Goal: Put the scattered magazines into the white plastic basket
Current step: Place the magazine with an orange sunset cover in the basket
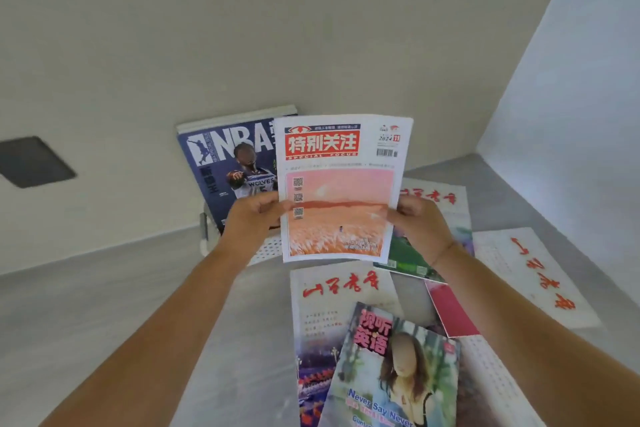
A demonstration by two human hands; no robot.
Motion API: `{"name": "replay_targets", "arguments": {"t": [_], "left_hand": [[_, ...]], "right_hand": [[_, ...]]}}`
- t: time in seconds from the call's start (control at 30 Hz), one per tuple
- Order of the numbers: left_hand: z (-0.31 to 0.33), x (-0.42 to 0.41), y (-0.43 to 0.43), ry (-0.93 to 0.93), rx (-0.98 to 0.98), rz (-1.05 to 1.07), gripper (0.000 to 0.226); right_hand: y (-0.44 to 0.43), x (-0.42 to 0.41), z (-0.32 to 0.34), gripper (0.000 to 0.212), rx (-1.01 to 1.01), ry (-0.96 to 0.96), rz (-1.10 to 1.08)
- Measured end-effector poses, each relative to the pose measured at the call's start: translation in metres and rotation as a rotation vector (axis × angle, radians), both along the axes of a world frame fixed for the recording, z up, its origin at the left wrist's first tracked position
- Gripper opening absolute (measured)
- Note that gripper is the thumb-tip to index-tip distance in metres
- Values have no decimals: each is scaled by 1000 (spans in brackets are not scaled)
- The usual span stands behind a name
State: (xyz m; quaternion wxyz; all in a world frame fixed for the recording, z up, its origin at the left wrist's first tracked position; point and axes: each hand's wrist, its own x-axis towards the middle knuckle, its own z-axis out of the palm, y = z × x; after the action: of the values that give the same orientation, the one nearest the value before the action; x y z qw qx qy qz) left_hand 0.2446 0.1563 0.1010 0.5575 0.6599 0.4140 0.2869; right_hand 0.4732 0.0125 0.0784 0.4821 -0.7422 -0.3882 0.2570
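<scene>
One NBA magazine (221,163) stands in the basket (266,249); your left hand (254,218) and right hand (422,229) pinch a pink magazine (341,198); several magazines (343,291) lie loose.

A dark square panel (34,162) sits in the pale wall (311,28) above grey floor (104,305)

The basket (268,250) is mostly hidden behind the held magazine (341,191). At 6 o'clock the English magazine (391,367) runs off the bottom edge, small print blurred.
</scene>
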Motion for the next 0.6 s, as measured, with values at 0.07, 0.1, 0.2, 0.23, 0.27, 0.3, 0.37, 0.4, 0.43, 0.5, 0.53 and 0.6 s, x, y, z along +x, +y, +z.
{"name": "replay_targets", "arguments": {"t": [0.07,0.1,0.2,0.23,0.27,0.3,0.37,0.4,0.43,0.5,0.53,0.6], "left_hand": [[7,-23,25,5,61,98,21],[9,-33,36,1,81,137,20],[7,-55,64,-9,82,263,16],[4,-61,72,0,82,304,16],[-1,-65,80,11,83,340,15],[-6,-69,86,22,82,373,15],[-20,-74,99,51,72,436,13],[-27,-76,105,72,63,460,11],[-35,-77,110,98,55,480,10],[-49,-78,118,151,34,518,6],[-55,-78,122,170,20,539,4],[-66,-77,127,223,7,574,6]], "right_hand": [[45,-9,11,25,9,-63,68],[65,-14,15,33,18,-69,102],[115,-32,21,39,42,-71,176],[128,-37,19,37,37,-66,181],[140,-43,17,33,27,-62,181],[150,-48,14,29,14,-62,181],[168,-57,3,19,-12,-79,181],[176,-60,-4,16,-26,-92,177],[182,-63,-12,14,-45,-105,169],[193,-67,-26,13,-94,-145,154],[197,-68,-33,15,-122,-173,150],[202,-70,-44,17,-170,-232,145]]}}
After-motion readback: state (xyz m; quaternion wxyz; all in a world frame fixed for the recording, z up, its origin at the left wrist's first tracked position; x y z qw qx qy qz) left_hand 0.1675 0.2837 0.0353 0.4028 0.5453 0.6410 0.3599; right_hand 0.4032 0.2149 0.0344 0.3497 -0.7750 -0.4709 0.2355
